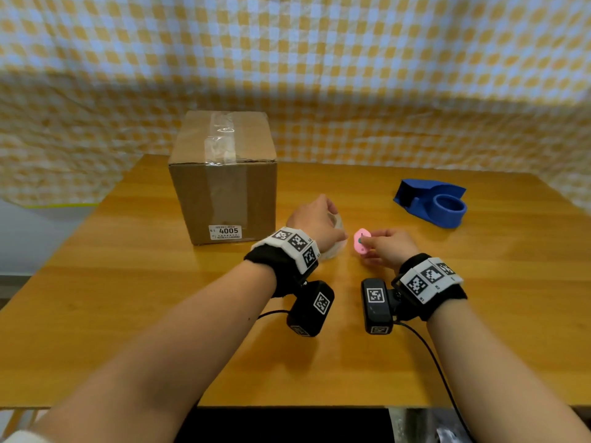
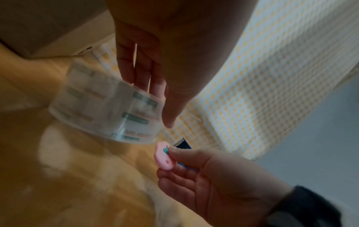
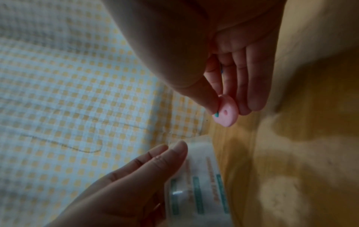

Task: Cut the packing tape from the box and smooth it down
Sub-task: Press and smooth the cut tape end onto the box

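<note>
A brown cardboard box (image 1: 224,193) stands at the table's back left, with wrinkled clear tape (image 1: 220,139) along its top seam. In front of its right corner a clear tape roll (image 1: 335,249) (image 2: 101,110) (image 3: 202,192) lies on the table. My left hand (image 1: 332,225) (image 2: 159,99) (image 3: 170,150) hovers over the roll with straight fingers touching its rim; the thumb is off it. Just to the right, my right hand (image 1: 372,243) (image 2: 170,158) (image 3: 227,107) pinches a small pink cutter (image 1: 361,241) (image 2: 163,156) (image 3: 226,115) between thumb and fingers; no blade shows.
A blue tape dispenser (image 1: 431,203) sits at the back right of the wooden table (image 1: 128,298). Yellow checked cloth (image 1: 351,75) hangs behind the table. A black cable (image 1: 438,362) trails from my right wrist toward the front edge.
</note>
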